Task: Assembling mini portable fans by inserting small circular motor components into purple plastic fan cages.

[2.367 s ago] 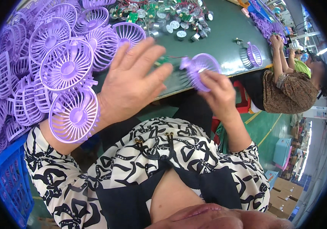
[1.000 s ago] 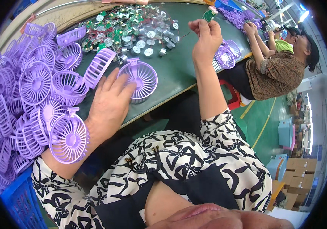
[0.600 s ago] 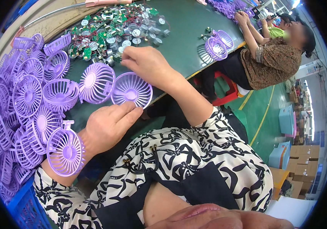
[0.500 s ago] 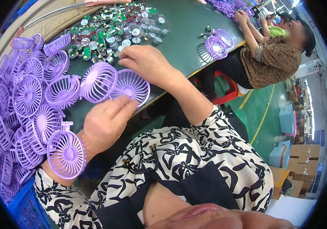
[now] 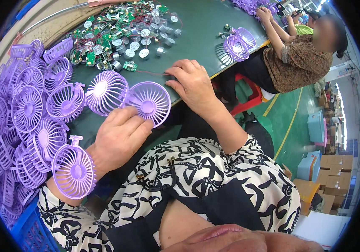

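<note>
Clearly, both hands worked above the near edge of the green counter (image 5: 201, 33). The left hand (image 5: 121, 132) was clamped on the lower left rim of a lilac fan guard (image 5: 148, 106), with the fingers bent over this rim. The guard lay at the near edge of the counter, its hollow side up, and its round hub was visible among the thin ribs. A second fan guard (image 5: 100, 88) touched it on the left, showing its domed side; whether a hinge joined the two, I cannot tell.

The right hand (image 5: 193, 84) was also near this edge, to the right of the guard and apart from it. Its thumb and fingers were together on a red wire (image 5: 150, 72); whether they enclosed anything more, I cannot tell. The wire ran leftward to a small green circuit board (image 5: 130, 66), which lay just beyond the two guards.

Another lilac guard (image 5: 78, 171) was against the left forearm, close to the wrist. Toward the far edge of the counter there was a heap of small silver motors (image 5: 145, 32), mixed with boards and wires. At the left end rose a big pile of lilac guards (image 5: 28, 107), and below it stood a blue crate (image 5: 25, 216). Farther right, a pair of guards (image 5: 235, 48) rested close to the near edge, beside a seated co-worker (image 5: 304, 63).
</note>
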`<state>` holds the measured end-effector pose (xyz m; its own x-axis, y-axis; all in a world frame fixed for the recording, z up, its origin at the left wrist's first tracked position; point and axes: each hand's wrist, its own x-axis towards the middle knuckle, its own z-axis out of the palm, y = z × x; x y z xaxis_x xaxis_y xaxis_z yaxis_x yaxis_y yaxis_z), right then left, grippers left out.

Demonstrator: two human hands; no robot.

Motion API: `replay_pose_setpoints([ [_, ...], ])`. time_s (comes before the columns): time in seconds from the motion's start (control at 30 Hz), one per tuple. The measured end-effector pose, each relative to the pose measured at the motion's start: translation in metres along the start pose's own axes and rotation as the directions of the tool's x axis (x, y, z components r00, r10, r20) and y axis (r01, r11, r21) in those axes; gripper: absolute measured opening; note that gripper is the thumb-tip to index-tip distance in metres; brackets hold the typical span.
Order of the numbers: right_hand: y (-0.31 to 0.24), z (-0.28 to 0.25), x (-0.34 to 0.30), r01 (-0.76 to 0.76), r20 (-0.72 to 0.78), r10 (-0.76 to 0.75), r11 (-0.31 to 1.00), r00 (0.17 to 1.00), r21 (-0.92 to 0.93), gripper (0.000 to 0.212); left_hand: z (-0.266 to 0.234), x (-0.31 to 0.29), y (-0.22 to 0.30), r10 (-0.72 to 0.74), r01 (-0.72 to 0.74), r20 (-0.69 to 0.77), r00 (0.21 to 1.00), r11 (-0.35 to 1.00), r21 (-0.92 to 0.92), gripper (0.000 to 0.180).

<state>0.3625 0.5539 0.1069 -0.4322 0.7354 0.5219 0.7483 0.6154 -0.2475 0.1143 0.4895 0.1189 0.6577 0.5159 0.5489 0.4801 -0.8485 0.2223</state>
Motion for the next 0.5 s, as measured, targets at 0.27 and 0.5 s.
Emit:
replay_pose_setpoints([
  [0.27,0.005,-0.007,-0.005,-0.069,0.01,0.069,0.998,0.998,0.016,0.031,0.0,0.005,-0.009,-0.066,0.063,0.048,0.997,0.997,0.045,0.036],
  [0.5,0.0,-0.01,0.0,-0.029,-0.105,0.035,0.998,0.994,0.054,0.033,-0.005,0.008,-0.005,0.085,-0.081,0.045,0.995,0.993,-0.087,0.03],
])
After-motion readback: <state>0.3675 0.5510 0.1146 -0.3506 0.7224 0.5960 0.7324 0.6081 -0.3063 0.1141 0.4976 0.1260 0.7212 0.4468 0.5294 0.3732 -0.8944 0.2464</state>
